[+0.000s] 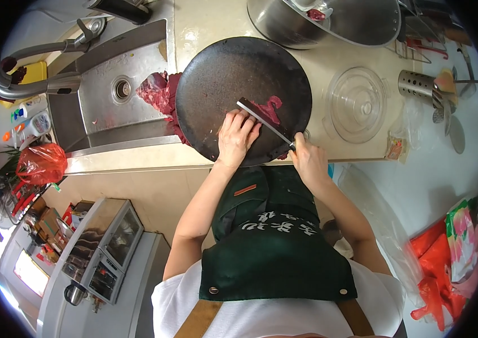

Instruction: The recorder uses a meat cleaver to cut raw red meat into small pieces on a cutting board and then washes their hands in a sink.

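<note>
My right hand [309, 160] grips the handle of a kitchen knife [267, 123], whose blade slants up and left across a round dark cutting board [222, 73]. Curled fingers of my left hand [236, 135] press down on the board just left of the blade. Whatever lies beneath them is hidden. Thin red meat slices [267, 110] rest on the board at the blade's right side. A larger chunk of raw meat [160, 93] sits at the board's left, reaching over the sink's edge.
A steel sink [95, 107] with a faucet [39, 84] is on the left. Behind the board stands a large steel pot [284, 28]. To the right lie a clear round lid [357, 105] and a perforated utensil holder [416, 84]. A red plastic bag [43, 163] sits by the sink.
</note>
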Motion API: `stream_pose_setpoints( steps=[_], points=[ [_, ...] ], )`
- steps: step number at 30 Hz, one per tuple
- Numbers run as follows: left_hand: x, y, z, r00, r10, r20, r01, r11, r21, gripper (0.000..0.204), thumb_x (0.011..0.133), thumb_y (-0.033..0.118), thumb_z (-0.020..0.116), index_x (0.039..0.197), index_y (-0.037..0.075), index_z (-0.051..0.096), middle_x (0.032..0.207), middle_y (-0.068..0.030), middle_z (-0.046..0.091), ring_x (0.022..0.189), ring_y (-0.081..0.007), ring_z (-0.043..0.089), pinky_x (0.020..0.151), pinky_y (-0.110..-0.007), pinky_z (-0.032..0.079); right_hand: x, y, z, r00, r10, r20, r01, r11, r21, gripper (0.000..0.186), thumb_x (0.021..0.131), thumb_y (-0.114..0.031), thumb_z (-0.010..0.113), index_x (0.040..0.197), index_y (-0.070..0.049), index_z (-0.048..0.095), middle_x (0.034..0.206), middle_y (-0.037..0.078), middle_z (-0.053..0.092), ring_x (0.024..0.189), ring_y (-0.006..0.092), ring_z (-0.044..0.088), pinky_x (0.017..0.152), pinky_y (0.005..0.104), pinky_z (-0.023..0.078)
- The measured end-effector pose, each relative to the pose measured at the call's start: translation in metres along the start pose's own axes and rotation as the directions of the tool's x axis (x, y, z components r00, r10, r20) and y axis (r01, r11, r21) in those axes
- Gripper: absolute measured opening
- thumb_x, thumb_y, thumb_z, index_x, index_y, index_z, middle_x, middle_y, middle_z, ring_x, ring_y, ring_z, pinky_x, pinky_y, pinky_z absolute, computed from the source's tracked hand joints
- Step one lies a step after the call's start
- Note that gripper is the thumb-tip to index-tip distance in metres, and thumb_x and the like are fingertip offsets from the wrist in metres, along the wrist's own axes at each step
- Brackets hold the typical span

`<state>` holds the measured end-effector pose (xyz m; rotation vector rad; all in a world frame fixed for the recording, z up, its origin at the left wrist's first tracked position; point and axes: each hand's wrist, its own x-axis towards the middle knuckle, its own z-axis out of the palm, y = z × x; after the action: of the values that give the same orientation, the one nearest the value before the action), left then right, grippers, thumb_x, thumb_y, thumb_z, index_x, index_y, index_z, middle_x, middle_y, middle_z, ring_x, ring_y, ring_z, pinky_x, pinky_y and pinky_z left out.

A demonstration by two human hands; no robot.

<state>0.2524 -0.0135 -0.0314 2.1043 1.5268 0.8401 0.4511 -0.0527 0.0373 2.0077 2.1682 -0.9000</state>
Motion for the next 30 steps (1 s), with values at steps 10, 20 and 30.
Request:
stream_pose_setpoints(
  steps=[10,20,30],
  points=[
    [-0.004,0.001,0.002,0.999,0.043,0.016,-0.043,0.999,-0.01,0.027,0.07,0.01,0.077,0.094,0.005,0.067,0.103,-0.0088,0.061,0.102,-0.0286,0.057,0.083,-0.039,0.051,0.055,-0.032,0.008,0.982,-0.078,-0.17,0.091,0.993,0.07,0.027,0.08,-0.017,0.071,0.093,-0.004,0.051,0.073,0.017,0.065,0.067,0.0385,0.066,0.057,0.048,0.052],
    [-0.004,0.003,0.0,0.999,0.03,0.044,-0.03,1.0,0.004,0.032,0.066,0.009,0.079,0.096,0.006,0.067,0.106,-0.01,0.059,0.103,-0.0334,0.056,0.082,-0.042,0.052,-0.008,-0.013,-0.004,0.999,-0.052,-0.008,0.052,0.998,0.029,0.033,0.078,-0.015,0.074,0.097,-0.005,0.049,0.078,0.015,0.063,0.07,0.0371,0.066,0.058,0.0464,0.051],
    [0.001,0.004,0.0,0.999,0.006,0.038,-0.005,1.0,-0.013,0.032,0.067,0.008,0.076,0.097,0.005,0.067,0.108,-0.0096,0.06,0.104,-0.0299,0.056,0.086,-0.04,0.051,0.024,-0.032,-0.006,0.994,-0.09,-0.068,0.09,0.996,-0.001,0.029,0.08,-0.015,0.072,0.095,-0.004,0.05,0.076,0.016,0.065,0.068,0.0349,0.068,0.057,0.044,0.053]
  ],
)
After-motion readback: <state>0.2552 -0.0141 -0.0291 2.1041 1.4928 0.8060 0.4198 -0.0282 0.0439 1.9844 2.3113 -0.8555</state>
